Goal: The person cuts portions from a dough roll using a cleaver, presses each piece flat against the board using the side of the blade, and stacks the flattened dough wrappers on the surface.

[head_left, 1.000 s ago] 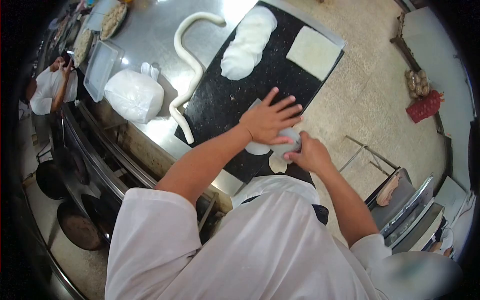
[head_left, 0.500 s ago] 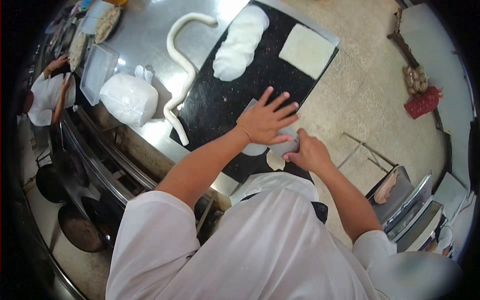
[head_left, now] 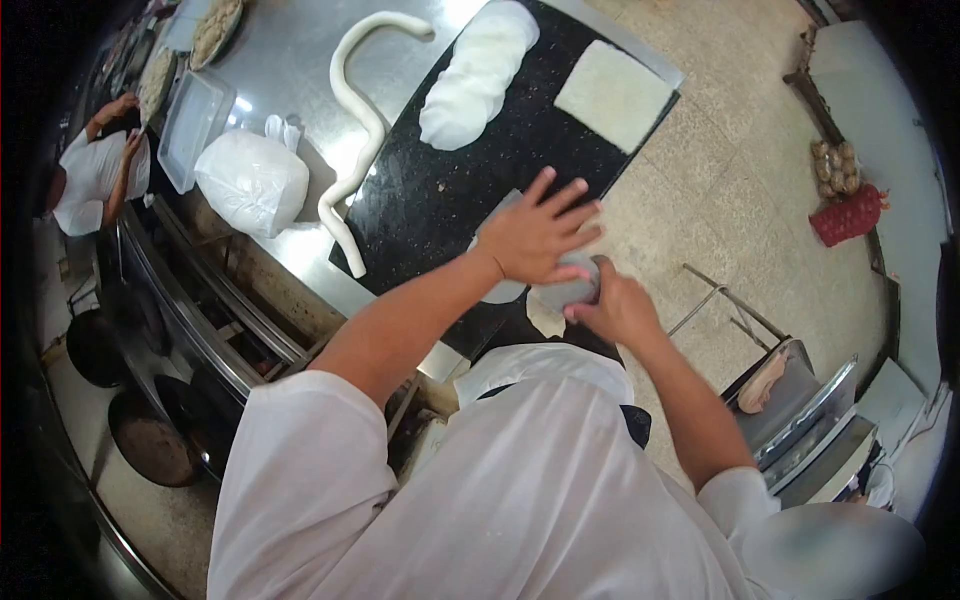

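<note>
My left hand point(head_left: 535, 240) lies spread, palm down, over a broad grey metal blade that looks like a cleaver point(head_left: 577, 291). Fingers and thumb of my right hand point(head_left: 618, 305) are closed round the near end of this blade; the handle is hidden. Partly under the blade, a thin round dough wrapper point(head_left: 503, 292) rests on the black board point(head_left: 425, 210). A small pale piece of dough point(head_left: 545, 316) is beside it, near my apron. Farther up the board lie overlapping white dough wrappers point(head_left: 478, 78) in a row.
A long dough rope point(head_left: 352, 95) curves over the steel table point(head_left: 290, 60). Left of it stand a tied white plastic bag point(head_left: 252, 185) and a clear tub point(head_left: 195, 125). A folded white cloth point(head_left: 613, 97) lies at the board's far right corner. Another person point(head_left: 95, 180) works at far left.
My left hand has shifted very slightly, fingers still spread. My right hand keeps its hold on the cleaver. The view has tilted a little, so table items sit slightly higher.
</note>
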`<state>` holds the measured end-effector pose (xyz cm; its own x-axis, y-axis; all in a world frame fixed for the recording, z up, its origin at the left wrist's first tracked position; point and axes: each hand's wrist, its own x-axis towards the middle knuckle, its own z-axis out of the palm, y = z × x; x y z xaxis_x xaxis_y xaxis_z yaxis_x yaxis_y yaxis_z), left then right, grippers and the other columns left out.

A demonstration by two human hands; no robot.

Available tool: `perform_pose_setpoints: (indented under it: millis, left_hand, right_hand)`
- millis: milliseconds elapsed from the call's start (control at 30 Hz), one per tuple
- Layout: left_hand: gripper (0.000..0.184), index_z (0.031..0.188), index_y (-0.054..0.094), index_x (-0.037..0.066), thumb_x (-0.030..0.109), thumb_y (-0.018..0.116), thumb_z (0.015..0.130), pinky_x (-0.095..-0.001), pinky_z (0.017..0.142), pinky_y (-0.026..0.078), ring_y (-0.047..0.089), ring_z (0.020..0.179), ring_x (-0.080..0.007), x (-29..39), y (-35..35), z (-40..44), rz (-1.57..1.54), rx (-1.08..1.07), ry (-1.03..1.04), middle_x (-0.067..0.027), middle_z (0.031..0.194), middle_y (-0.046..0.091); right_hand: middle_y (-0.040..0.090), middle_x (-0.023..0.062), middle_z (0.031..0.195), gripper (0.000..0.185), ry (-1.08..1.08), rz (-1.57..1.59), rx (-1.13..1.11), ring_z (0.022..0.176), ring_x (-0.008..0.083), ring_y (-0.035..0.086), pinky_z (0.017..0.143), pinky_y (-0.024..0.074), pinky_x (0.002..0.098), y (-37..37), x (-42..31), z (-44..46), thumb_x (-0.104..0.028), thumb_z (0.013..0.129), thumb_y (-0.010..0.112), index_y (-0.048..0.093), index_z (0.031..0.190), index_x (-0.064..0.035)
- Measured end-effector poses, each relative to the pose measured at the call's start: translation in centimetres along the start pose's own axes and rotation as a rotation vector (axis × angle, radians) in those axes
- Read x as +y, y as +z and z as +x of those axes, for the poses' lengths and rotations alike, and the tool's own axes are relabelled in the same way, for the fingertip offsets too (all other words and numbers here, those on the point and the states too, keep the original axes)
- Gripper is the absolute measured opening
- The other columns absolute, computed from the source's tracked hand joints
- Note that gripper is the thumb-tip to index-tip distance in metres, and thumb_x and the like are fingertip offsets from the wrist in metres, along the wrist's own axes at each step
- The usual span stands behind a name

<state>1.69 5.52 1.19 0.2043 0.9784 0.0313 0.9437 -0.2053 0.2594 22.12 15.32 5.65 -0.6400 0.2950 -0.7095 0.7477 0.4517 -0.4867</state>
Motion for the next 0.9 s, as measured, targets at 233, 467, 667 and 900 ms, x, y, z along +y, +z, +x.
perform_pose_setpoints:
  millis: [233, 467, 667, 900]
  left_hand:
    - [0.071, 0.150, 0.054, 0.022, 0.063, 0.058, 0.093, -0.0658, 0.123, 0.015, 0.029, 0.153, -0.0398, -3.9, -0.6, -0.1, -0.049, 0.155, -0.088, -0.0140, 0.162, 0.041]
    - [0.072, 0.145, 0.060, 0.024, 0.071, 0.055, 0.091, -0.0668, 0.123, 0.014, 0.032, 0.153, -0.0381, 2.4, 2.0, -1.1, -0.012, 0.054, 0.011, -0.0102, 0.158, 0.047]
    - [0.072, 0.146, 0.059, 0.024, 0.070, 0.058, 0.090, -0.0661, 0.123, 0.015, 0.032, 0.152, -0.0380, -3.2, -0.2, 2.4, 0.057, 0.182, -0.047, -0.0089, 0.159, 0.046]
    - [0.077, 0.150, 0.054, 0.022, 0.065, 0.064, 0.087, -0.0672, 0.124, 0.012, 0.023, 0.157, -0.0363, 1.6, 0.1, -6.3, -0.104, -0.023, -0.063, -0.0118, 0.165, 0.036]
  right_hand:
    - [0.071, 0.0296, 0.103, 0.067, -0.207, 0.035, 0.102, 0.100, 0.0463, 0.070, 0.086, 0.0557, 0.0523, -0.8, -1.4, 3.2, -0.045, 0.079, 0.083, 0.058, 0.118, 0.0032]
    - [0.072, 0.0283, 0.094, 0.063, -0.050, 0.087, 0.056, 0.092, 0.0471, 0.072, 0.081, 0.0567, 0.0513, 3.6, 2.8, -0.5, -0.038, 0.078, 0.086, 0.057, 0.115, 0.0041]
    - [0.072, 0.0281, 0.093, 0.063, -0.143, -0.117, 0.145, 0.090, 0.0470, 0.072, 0.081, 0.0565, 0.0512, -2.9, 0.1, 3.3, -0.042, 0.080, 0.084, 0.056, 0.113, 0.0032]
    - [0.072, 0.0295, 0.097, 0.072, -0.239, 0.159, -0.046, 0.098, 0.0447, 0.072, 0.086, 0.0558, 0.0507, 6.9, 0.6, -0.2, -0.043, 0.077, 0.086, 0.058, 0.121, 0.0063]
